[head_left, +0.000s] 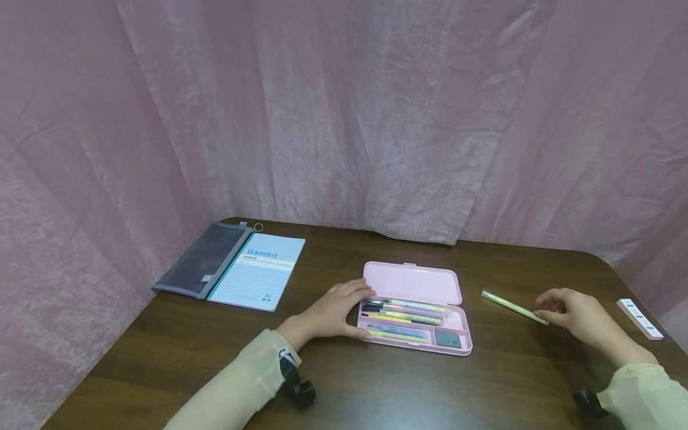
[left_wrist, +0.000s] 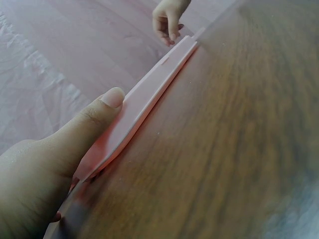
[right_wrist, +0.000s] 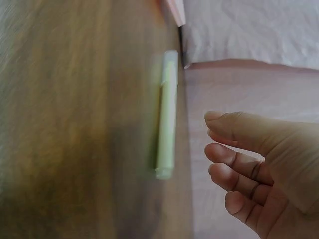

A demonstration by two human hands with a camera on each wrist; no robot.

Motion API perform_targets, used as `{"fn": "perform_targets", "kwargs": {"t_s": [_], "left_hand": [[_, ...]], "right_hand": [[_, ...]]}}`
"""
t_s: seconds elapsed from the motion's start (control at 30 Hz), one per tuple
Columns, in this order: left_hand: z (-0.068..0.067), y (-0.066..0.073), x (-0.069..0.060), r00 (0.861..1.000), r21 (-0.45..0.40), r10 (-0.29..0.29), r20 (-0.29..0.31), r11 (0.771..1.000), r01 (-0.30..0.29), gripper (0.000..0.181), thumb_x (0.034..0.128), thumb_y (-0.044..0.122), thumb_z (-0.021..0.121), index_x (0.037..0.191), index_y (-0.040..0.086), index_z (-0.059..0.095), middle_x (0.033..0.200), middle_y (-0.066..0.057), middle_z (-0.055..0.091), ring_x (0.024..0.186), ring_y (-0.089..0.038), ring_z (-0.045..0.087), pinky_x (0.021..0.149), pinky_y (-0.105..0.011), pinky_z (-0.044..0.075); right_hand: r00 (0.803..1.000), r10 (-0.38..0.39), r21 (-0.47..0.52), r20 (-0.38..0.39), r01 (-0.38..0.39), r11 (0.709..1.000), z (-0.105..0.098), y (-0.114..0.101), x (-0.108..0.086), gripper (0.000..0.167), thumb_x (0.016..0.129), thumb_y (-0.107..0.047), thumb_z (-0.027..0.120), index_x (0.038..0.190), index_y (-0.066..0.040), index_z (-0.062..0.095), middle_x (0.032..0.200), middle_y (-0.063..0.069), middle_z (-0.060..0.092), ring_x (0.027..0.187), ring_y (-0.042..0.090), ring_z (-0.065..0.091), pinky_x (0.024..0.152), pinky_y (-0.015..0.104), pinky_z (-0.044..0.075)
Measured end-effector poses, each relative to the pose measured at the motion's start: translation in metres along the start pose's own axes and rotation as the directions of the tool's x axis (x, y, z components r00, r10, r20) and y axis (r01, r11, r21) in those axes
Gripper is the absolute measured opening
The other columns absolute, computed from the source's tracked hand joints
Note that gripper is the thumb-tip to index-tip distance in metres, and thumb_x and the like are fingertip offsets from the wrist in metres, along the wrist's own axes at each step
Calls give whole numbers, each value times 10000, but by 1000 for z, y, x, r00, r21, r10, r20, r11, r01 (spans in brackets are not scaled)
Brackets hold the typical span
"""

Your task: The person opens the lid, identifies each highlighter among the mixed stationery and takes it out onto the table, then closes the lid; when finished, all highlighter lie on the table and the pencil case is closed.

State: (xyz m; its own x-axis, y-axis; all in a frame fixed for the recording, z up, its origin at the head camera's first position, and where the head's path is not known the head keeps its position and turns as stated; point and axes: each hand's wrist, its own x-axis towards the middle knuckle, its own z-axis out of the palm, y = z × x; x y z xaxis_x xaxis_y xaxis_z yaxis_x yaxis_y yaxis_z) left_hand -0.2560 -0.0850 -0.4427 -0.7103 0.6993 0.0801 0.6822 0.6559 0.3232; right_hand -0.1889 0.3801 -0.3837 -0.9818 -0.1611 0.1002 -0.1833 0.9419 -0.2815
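Note:
The left hand (head_left: 337, 310) holds the left end of an open pink pencil case (head_left: 467, 343), thumb at the front side and fingers by the hinge. Its thumb lies against the case wall (left_wrist: 144, 94) in the left wrist view. Inside are several pens and a dark grey eraser (head_left: 448, 339). On the right, a light green pen (head_left: 510, 304) lies on the table. Over its near end is the right hand (head_left: 583, 316), fingers loosely bent. The right wrist view shows a gap between this hand (right_wrist: 264, 169) and the pen (right_wrist: 168, 119).
A light blue notebook (head_left: 258, 272) lies at the left, against a grey zip pouch (head_left: 201, 260). Near the right edge of the brown table (head_left: 344, 382) is a white strip with dark marks (head_left: 639, 319). Pink curtains (head_left: 344, 119) hang behind the table.

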Motion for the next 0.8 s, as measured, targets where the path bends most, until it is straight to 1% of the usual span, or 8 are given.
{"fn": "perform_targets", "kwargs": {"t_s": [0.17, 0.27, 0.43, 0.63, 0.8], "left_hand": [[-1, 0, 1, 1000, 3, 1, -1, 1000, -1, 890, 733, 700, 664, 1442, 226, 412, 1544, -7, 359, 1467, -192, 268, 1194, -451, 249], [-1, 1, 1, 1000, 1, -3, 4, 1000, 3, 892, 734, 706, 658, 1444, 226, 411, 1546, -7, 357, 1468, -194, 265, 1194, -454, 248], [-1, 1, 0, 1000, -3, -8, 11, 1000, 8, 893, 736, 707, 654, 1447, 227, 407, 1550, -6, 351, 1471, -193, 260, 1195, -456, 244], [0, 1, 0, 1000, 6, -5, 8, 1000, 5, 890, 738, 708, 651, 1447, 230, 405, 1548, -6, 353, 1468, -190, 266, 1194, -448, 248], [0, 1, 1, 1000, 12, 1, 5, 1000, -1, 892, 737, 709, 651, 1448, 229, 405, 1547, -7, 354, 1468, -188, 264, 1195, -445, 248]], "right_hand": [[999, -31, -4, -13, 31, 1000, -12, -11, 1, 263, 837, -262, 736, 986, -53, 681, 835, -30, 670, 700, -63, 487, 598, 228, 432], [999, -46, 3, -3, 46, 999, -18, -19, 0, 302, 843, -291, 730, 1022, -54, 678, 870, -23, 681, 735, -58, 518, 626, 246, 461], [997, -83, 10, -6, 83, 996, -24, -34, -1, 307, 848, -310, 724, 1037, -73, 678, 896, -24, 679, 760, -52, 539, 632, 236, 474], [988, -147, 13, -50, 148, 989, -31, -54, 0, 251, 836, -258, 738, 1014, -90, 682, 850, -62, 643, 718, -90, 491, 600, 199, 455], [980, -188, 40, -59, 191, 981, -31, -67, 0, 225, 820, -207, 751, 1000, -89, 683, 817, -85, 627, 684, -87, 482, 580, 193, 450]]}}
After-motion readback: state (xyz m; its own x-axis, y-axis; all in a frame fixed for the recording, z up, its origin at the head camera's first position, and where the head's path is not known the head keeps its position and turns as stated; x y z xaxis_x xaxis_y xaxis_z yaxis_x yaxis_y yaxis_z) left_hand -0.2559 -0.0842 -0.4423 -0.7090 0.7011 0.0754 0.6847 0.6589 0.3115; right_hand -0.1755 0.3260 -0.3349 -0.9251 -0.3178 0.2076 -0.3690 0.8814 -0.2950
